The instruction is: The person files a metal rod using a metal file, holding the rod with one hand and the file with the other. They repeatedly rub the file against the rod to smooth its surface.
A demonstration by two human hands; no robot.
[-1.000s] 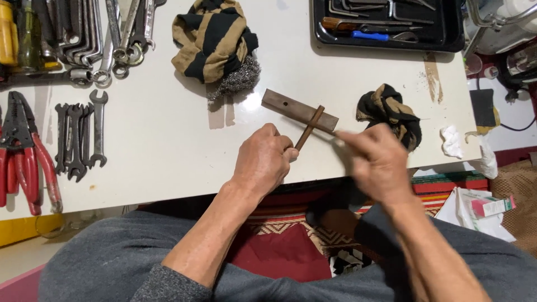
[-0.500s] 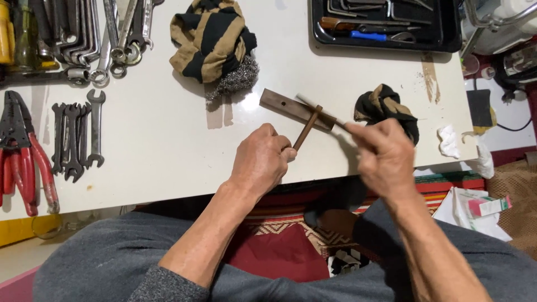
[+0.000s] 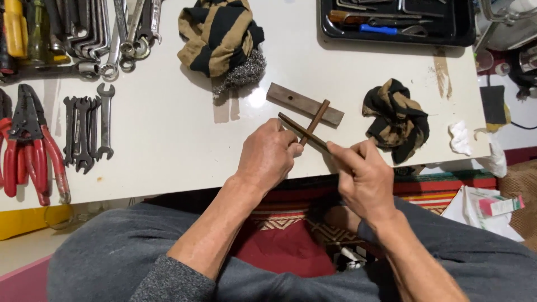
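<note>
Left hand [image 3: 267,154] grip clamped on short brown rod [image 3: 314,121], propped on rusty flat bar [image 3: 305,104] at counter [image 3: 168,140] edge. Right hand [image 3: 363,176] grip pinches thin dark strip [image 3: 302,132] across rod. Risk: strip skids off rod, nicks left fingers.

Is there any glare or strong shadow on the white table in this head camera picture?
Head view: a bright glare spot on the white table just left of the wooden block; the striped cloth casts a soft shadow below it; both hands are sharp, no blur.
</note>
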